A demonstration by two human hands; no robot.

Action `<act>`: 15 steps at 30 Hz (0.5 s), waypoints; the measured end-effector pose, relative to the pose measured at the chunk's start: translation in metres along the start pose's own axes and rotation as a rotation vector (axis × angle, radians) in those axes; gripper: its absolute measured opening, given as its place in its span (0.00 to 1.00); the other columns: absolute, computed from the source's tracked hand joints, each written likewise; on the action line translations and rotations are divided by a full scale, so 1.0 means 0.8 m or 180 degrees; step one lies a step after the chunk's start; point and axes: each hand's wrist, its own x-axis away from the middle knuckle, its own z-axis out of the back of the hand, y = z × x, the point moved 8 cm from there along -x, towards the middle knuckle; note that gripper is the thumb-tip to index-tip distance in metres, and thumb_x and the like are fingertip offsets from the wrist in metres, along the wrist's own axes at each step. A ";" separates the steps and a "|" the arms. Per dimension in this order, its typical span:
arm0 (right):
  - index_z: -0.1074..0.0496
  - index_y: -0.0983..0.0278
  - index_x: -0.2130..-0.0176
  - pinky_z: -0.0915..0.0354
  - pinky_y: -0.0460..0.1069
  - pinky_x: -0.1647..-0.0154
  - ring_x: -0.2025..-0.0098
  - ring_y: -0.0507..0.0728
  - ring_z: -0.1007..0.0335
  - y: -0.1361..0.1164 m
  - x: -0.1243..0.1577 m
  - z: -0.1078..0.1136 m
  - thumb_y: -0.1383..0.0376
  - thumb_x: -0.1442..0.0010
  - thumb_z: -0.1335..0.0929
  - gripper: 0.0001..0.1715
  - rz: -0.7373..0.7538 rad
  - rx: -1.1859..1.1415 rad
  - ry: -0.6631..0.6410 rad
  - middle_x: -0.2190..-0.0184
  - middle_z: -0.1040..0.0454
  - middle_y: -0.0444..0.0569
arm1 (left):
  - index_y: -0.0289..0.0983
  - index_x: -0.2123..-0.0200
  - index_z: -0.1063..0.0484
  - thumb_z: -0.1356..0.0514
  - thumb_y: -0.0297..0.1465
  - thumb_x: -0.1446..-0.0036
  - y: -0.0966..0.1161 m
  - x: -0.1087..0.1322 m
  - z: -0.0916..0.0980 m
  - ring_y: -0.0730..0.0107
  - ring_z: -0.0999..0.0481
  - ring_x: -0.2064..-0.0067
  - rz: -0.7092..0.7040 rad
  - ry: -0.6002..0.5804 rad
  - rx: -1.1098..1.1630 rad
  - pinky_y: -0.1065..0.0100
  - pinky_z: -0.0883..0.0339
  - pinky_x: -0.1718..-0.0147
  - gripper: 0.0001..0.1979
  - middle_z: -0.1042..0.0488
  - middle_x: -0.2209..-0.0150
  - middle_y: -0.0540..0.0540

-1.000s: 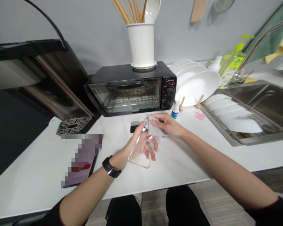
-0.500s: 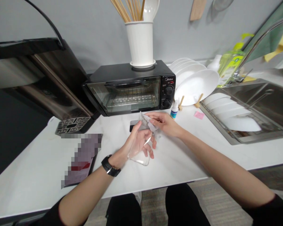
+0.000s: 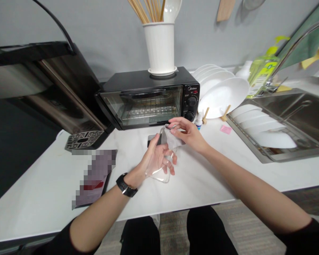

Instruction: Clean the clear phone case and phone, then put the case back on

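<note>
A clear phone case [image 3: 159, 174] lies across the palm of my left hand [image 3: 155, 157], held between its thumb and fingers. My right hand [image 3: 187, 134] pinches a thin greyish-white cloth [image 3: 171, 140] against the far end of the case. Part of the cloth hangs below the right fingers. Behind my left thumb, a small dark, grey-topped object [image 3: 150, 139] rests on the counter, partly hidden. Just beyond my right hand stands a small white bottle with a blue label [image 3: 199, 121].
A toaster oven [image 3: 149, 102] stands at the back, with a cup of chopsticks [image 3: 160, 46] on it. Racked white plates [image 3: 223, 97] and a sink [image 3: 263, 156] are to the right. A blurred-out flat device [image 3: 95, 180] and a dark machine [image 3: 69, 92] are on the left.
My right hand has shifted slightly up with the cloth, which now hangs more spread out over the far end of the case. The left hand still holds the case; the view has shifted a little.
</note>
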 end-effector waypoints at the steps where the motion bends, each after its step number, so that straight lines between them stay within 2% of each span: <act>1: 0.23 0.61 0.46 0.31 0.49 0.57 0.55 0.57 0.23 0.004 0.000 -0.004 0.48 0.38 0.25 0.27 -0.0056 0.0051 -0.0135 0.53 0.19 0.51 | 0.38 0.65 0.38 0.58 0.68 0.39 -0.001 0.000 0.000 0.56 0.18 0.78 0.0005 -0.0019 -0.0018 0.71 0.38 0.89 0.37 0.22 0.72 0.43; 2: 0.22 0.61 0.47 0.32 0.49 0.59 0.59 0.57 0.24 0.008 0.001 -0.008 0.49 0.37 0.26 0.26 -0.0107 0.0139 -0.0280 0.55 0.18 0.51 | 0.38 0.65 0.38 0.58 0.68 0.39 -0.001 0.000 -0.001 0.56 0.18 0.78 0.0010 -0.0043 -0.0036 0.71 0.37 0.88 0.38 0.22 0.72 0.43; 4: 0.19 0.64 0.57 0.35 0.49 0.65 0.66 0.55 0.28 0.012 0.004 -0.009 0.49 0.35 0.29 0.21 -0.0162 0.0464 -0.0361 0.65 0.19 0.48 | 0.38 0.66 0.38 0.58 0.69 0.40 -0.002 0.000 -0.004 0.56 0.18 0.78 0.0067 -0.0129 -0.0077 0.70 0.36 0.88 0.38 0.22 0.72 0.43; 7: 0.24 0.65 0.72 0.42 0.49 0.69 0.74 0.53 0.35 0.003 0.007 0.001 0.58 0.35 0.31 0.17 -0.0005 0.1249 -0.0031 0.77 0.27 0.45 | 0.39 0.69 0.42 0.58 0.69 0.41 -0.004 0.001 -0.007 0.56 0.17 0.77 0.0201 -0.0233 -0.0124 0.72 0.38 0.88 0.37 0.22 0.71 0.42; 9: 0.23 0.65 0.69 0.39 0.49 0.66 0.71 0.54 0.32 -0.005 0.009 -0.003 0.67 0.39 0.33 0.10 0.0162 0.1389 -0.0079 0.74 0.24 0.46 | 0.40 0.69 0.43 0.59 0.69 0.40 -0.006 0.002 -0.008 0.55 0.17 0.77 0.0268 -0.0257 -0.0142 0.72 0.38 0.89 0.37 0.22 0.71 0.42; 12: 0.22 0.64 0.55 0.34 0.49 0.61 0.61 0.57 0.24 -0.004 0.009 -0.017 0.71 0.43 0.35 0.17 0.0171 0.0729 -0.0517 0.61 0.18 0.49 | 0.40 0.69 0.42 0.58 0.69 0.40 -0.010 0.001 -0.007 0.54 0.17 0.77 0.0340 -0.0222 -0.0204 0.71 0.38 0.89 0.36 0.22 0.71 0.41; 13: 0.22 0.64 0.56 0.34 0.49 0.62 0.61 0.57 0.24 -0.002 0.008 -0.017 0.69 0.43 0.34 0.15 0.0106 0.0617 -0.0523 0.62 0.18 0.49 | 0.40 0.69 0.42 0.57 0.69 0.41 -0.010 0.001 -0.007 0.54 0.17 0.76 0.0356 -0.0215 -0.0221 0.71 0.38 0.89 0.36 0.22 0.70 0.41; 15: 0.24 0.64 0.64 0.38 0.48 0.67 0.69 0.55 0.29 0.002 0.006 -0.008 0.64 0.39 0.31 0.06 -0.0006 0.0893 -0.0299 0.70 0.22 0.47 | 0.40 0.69 0.43 0.57 0.69 0.41 -0.011 0.001 -0.007 0.54 0.17 0.76 0.0360 -0.0235 -0.0220 0.71 0.39 0.89 0.36 0.22 0.70 0.41</act>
